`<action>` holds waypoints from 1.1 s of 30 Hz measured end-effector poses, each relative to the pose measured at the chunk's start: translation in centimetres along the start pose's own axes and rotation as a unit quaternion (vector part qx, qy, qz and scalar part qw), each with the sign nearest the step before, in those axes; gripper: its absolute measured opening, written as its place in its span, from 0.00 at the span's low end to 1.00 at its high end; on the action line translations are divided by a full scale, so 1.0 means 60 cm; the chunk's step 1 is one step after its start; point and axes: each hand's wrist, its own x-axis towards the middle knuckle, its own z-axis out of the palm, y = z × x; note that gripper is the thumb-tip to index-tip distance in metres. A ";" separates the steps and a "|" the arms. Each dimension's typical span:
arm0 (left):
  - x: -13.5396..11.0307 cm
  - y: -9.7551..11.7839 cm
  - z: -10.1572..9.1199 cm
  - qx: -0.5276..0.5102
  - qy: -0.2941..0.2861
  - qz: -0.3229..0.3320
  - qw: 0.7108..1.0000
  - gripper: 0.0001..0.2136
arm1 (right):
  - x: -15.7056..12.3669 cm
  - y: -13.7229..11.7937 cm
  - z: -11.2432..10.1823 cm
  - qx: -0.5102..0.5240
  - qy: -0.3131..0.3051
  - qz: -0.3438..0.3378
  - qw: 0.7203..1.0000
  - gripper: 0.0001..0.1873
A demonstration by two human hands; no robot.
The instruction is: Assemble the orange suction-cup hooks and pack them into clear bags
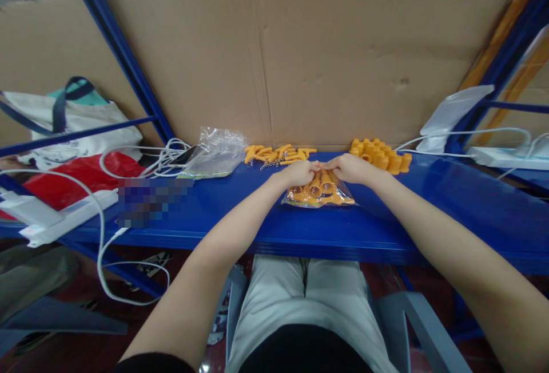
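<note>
1. Bag [319,201], clear and filled with orange parts [326,183], sits just right of the frame's centre, on the blue shelf [234,221].
2. Left hand [301,173]: fingers curled, pinching the bag's upper edge at its left side.
3. Right hand [349,168]: likewise closed on the upper edge, at its right side; the fingertips of both hands nearly meet there, their exact hold too small to make out.
4. Orange screws [281,155] lie in a loose heap behind the left hand, near the middle of the frame.
5. Orange caps [380,157] stand clustered just behind the right hand, right of centre.
6. Clear bags [221,153] lie left of the screws, beside white cables [171,158].
7. Cardboard [326,58] fills the upper middle; a tote [92,133] and red bag [86,181] occupy the left.
</note>
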 end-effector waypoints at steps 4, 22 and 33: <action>-0.006 0.012 0.006 0.048 0.013 0.001 0.999 0.17 | -0.001 -0.007 -0.006 -0.015 -0.001 -0.012 1.000 0.26; -0.017 0.050 0.003 0.320 -0.001 0.023 0.947 0.19 | -0.001 -0.033 -0.015 -0.076 0.006 0.061 0.995 0.18; -0.007 0.029 0.011 0.315 0.042 0.059 0.946 0.16 | 0.008 -0.008 0.003 0.093 0.056 0.108 0.988 0.16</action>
